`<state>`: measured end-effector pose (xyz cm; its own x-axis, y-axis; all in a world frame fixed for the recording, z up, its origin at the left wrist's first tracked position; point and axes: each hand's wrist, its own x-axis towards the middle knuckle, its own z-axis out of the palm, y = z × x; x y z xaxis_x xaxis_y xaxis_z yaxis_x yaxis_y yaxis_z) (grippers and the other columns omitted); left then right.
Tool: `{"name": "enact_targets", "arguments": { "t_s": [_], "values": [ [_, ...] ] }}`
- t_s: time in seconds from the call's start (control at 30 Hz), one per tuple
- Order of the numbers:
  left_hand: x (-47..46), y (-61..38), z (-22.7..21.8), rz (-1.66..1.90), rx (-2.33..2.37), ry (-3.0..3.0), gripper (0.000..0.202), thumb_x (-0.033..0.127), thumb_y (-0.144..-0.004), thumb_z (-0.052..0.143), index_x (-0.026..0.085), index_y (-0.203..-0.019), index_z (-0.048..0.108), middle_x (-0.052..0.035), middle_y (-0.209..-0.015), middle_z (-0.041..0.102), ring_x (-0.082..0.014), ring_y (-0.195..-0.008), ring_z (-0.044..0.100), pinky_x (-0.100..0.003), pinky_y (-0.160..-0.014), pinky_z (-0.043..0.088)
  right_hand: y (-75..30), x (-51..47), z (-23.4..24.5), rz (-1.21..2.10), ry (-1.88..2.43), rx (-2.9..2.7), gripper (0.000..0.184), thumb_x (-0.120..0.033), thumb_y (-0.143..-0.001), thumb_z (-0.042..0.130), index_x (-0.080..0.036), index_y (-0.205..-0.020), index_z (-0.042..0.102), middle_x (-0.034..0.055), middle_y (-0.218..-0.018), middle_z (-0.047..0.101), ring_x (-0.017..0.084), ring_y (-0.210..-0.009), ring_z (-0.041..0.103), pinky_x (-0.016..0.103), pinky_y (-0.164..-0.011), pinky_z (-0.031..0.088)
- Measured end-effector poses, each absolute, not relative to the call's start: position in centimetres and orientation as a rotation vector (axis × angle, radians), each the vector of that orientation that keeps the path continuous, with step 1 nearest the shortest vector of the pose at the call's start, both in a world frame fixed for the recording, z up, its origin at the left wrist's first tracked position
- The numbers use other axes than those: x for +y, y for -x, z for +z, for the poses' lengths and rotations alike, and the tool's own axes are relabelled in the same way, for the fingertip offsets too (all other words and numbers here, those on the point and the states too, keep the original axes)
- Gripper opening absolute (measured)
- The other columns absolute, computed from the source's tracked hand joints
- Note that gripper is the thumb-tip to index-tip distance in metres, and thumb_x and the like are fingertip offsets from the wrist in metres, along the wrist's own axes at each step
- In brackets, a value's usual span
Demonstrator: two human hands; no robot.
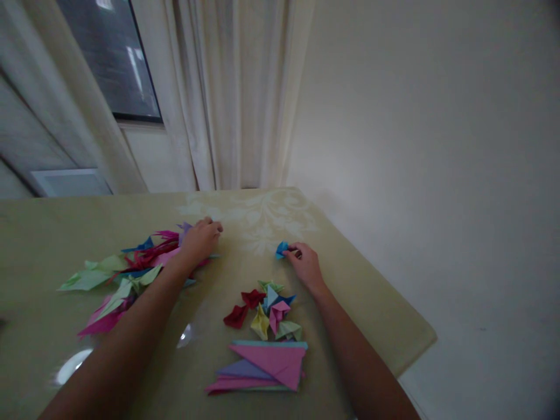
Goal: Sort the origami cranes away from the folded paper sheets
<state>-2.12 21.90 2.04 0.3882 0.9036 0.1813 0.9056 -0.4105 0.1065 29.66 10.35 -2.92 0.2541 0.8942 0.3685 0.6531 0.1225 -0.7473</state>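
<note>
My right hand [305, 263] rests on the table with its fingers pinched on a small blue folded paper piece [282, 249]. My left hand [202, 238] reaches forward onto the far edge of a spread of folded paper shapes [131, 268] in pink, red, green and blue; its fingers are curled down, and what they hold, if anything, is hidden. Between my arms lies a cluster of small folded pieces [266, 309] in red, yellow, blue, pink and green. A stack of flat pink and purple folded sheets [266, 364] lies nearest to me.
The table [65, 227] has a pale green-yellow glossy cover with a faint floral print. Its right edge drops off to a light floor [459, 233]. Cream curtains [231, 93] and a dark window [109, 58] stand behind the table.
</note>
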Motion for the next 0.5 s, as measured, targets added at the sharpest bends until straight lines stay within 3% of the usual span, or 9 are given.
{"name": "enact_targets", "arguments": {
  "t_s": [0.07,0.13,0.23,0.37,0.5],
  "values": [
    [21.6,2.6,2.0,-0.355,-1.784,2.493,0.042,0.03,-0.1,0.046,0.018,-0.132,0.07,-0.0234,-0.143,0.06,-0.0441,-0.134,0.054,-0.058,-0.108,0.045,-29.6,10.5,-3.2,0.324,1.592,-1.484,0.019,-0.032,-0.083,0.077,-0.021,-0.098,0.08,0.006,-0.096,0.076,0.019,-0.073,0.065,0.033,-0.073,0.055],
    [21.5,3.1,1.9,-0.298,-1.842,2.456,0.041,0.035,-0.1,0.048,0.019,-0.129,0.072,-0.0236,-0.146,0.059,-0.0494,-0.136,0.051,-0.066,-0.108,0.041,-29.3,10.5,-3.4,0.331,1.581,-1.5,0.022,-0.029,-0.082,0.078,-0.022,-0.103,0.08,0.0056,-0.099,0.074,0.018,-0.074,0.064,0.033,-0.075,0.055],
    [21.7,3.5,1.8,-0.218,-1.823,2.53,0.036,0.03,-0.1,0.045,0.021,-0.115,0.076,-0.0184,-0.136,0.069,-0.0436,-0.128,0.06,-0.064,-0.111,0.038,-29.0,10.6,-3.6,0.347,1.567,-1.517,0.022,-0.022,-0.082,0.076,-0.023,-0.103,0.081,0.005,-0.101,0.07,0.017,-0.076,0.063,0.032,-0.077,0.056],
    [21.7,2.4,2.2,-0.237,-1.712,2.651,0.036,0.024,-0.101,0.041,0.022,-0.115,0.075,-0.016,-0.129,0.074,-0.0376,-0.124,0.065,-0.06,-0.115,0.035,-28.9,10.5,-3.5,0.358,1.56,-1.546,0.02,-0.015,-0.083,0.069,-0.023,-0.097,0.081,0.0055,-0.105,0.066,0.016,-0.076,0.063,0.032,-0.079,0.056],
    [19.9,-1.2,2.8,-0.251,-1.482,2.887,0.031,0.025,-0.101,0.045,0.024,-0.107,0.076,-0.013,-0.121,0.077,-0.0346,-0.119,0.069,-0.055,-0.113,0.039,-29.3,10.5,-3.3,0.304,1.599,-1.496,0.017,-0.018,-0.085,0.068,-0.022,-0.096,0.08,0.0056,-0.102,0.066,0.017,-0.076,0.063,0.033,-0.079,0.056]
  ]
}}
